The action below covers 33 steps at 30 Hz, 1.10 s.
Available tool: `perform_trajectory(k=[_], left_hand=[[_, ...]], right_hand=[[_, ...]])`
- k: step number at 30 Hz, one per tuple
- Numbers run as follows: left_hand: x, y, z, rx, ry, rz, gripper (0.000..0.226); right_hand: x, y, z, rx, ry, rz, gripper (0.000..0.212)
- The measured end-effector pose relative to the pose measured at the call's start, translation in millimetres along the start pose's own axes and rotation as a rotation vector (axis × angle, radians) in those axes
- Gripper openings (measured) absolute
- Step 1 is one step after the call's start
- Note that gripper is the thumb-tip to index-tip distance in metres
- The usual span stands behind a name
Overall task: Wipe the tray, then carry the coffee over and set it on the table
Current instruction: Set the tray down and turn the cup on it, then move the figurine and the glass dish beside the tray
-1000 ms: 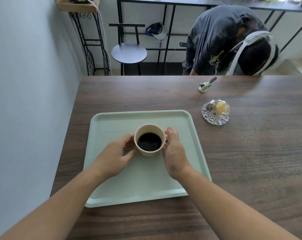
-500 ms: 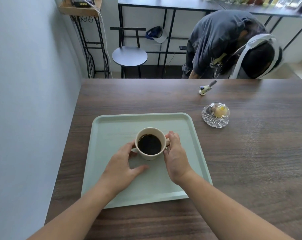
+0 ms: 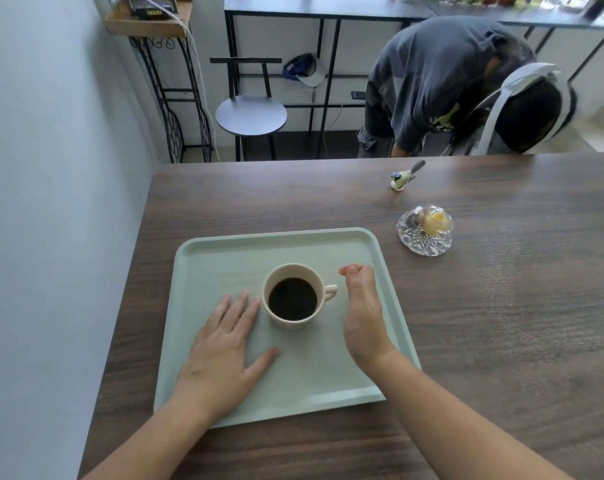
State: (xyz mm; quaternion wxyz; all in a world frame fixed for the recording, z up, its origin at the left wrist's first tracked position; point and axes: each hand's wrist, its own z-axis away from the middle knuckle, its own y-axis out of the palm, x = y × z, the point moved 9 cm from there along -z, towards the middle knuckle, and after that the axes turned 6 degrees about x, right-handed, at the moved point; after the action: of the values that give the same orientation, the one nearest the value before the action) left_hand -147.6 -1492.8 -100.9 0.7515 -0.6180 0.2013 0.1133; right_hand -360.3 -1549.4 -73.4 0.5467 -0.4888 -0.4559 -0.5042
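Head view. Left hand (image 3: pixel 224 344) lay flat and open, palm down on the tray (image 3: pixel 224 258), fingers spread, fingertips just beside the left wall of the cup (image 3: pixel 292 296) but contact with it could not be confirmed. Right hand (image 3: pixel 361 306) stood edge-on to the right of the cup, fingers loosely curled and holding nothing, apart from the cup handle (image 3: pixel 330 292), which pointed toward it.

Cup was cream-coloured, upright, filled with black coffee, standing near the middle of the pale green tray. Tray rested flat on the dark wood-grain bench (image 3: pixel 501 323), its near edge close to the near edge of the bench.

On the bench beyond the right corner of the tray: a cut-glass dish (image 3: pixel 425 233) with a clear dome over something yellow. Farther back, a small bird figurine (image 3: pixel 402 178), well apart from the tray.

Behind the bench a second person (image 3: pixel 442 84) in a grey shirt bent forward. A round black stool (image 3: pixel 251 116) stood at the back, beside a wire stand near the left wall.
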Motion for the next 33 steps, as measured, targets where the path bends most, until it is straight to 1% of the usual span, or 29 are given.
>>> perform_trajectory(k=[2,5,9,11,13,14,16,18,20,22,24,26,28,31,33], left_hand=[[-1.4,2.1,8.1,0.018,0.018,-0.040,0.078],[-7.2,7.3,22.5,0.023,0.100,-0.093,0.072],[-11.9,17.5,39.1,0.058,0.198,-0.129,0.069],[-17.2,11.6,42.9,0.043,0.264,-0.088,0.056],[-23.5,-5.8,42.0,0.006,0.314,-0.026,0.038],[-25.7,-18.9,39.3,-0.031,0.314,0.021,0.035],[-26.9,-52.2,30.2,-0.136,0.245,0.168,0.029],[-31.0,-85.3,17.8,-0.260,0.178,0.300,0.023],[-49.5,-111.3,-4.4,-0.354,0.183,0.351,0.020],[-79.3,-123.8,-39.0,-0.381,0.246,0.344,0.019],[-110.6,-120.3,-84.0,-0.329,0.308,0.334,0.022],[-138.1,-104.9,-132.7,-0.242,0.343,0.294,0.028],[-160.8,-84.3,-178.5,-0.137,0.335,0.255,0.036],[-184.4,-60.7,-238.0,-0.068,0.293,0.225,0.043],[-194.2,-49.6,-273.4,-0.038,0.242,0.219,0.049]], right_hand=[[2.4,-10.1,-0.1,-0.026,-0.021,0.049,0.044],[2.5,-17.2,2.4,-0.026,-0.040,0.083,0.041],[9.8,-22.3,8.4,-0.019,-0.098,0.136,0.027],[12.8,-26.5,9.6,-0.023,-0.125,0.194,0.022],[13.5,-33.2,8.6,-0.034,-0.127,0.254,0.024],[13.6,-37.8,6.4,-0.044,-0.123,0.286,0.023],[18.0,-50.3,-0.4,-0.079,-0.139,0.355,0.022],[29.1,-70.6,-11.0,-0.187,-0.193,0.466,0.031],[39.9,-96.1,-26.5,-0.335,-0.232,0.573,0.049],[43.9,-121.3,-47.2,-0.456,-0.190,0.647,0.069],[41.5,-142.1,-70.6,-0.517,-0.083,0.740,0.089],[34.3,-156.4,-93.3,-0.505,0.041,0.819,0.103],[26.6,-165.9,-111.2,-0.456,0.130,0.828,0.108],[16.4,-171.8,-132.1,-0.353,0.211,0.823,0.108],[13.8,-174.7,-143.4,-0.302,0.233,0.858,0.102]])
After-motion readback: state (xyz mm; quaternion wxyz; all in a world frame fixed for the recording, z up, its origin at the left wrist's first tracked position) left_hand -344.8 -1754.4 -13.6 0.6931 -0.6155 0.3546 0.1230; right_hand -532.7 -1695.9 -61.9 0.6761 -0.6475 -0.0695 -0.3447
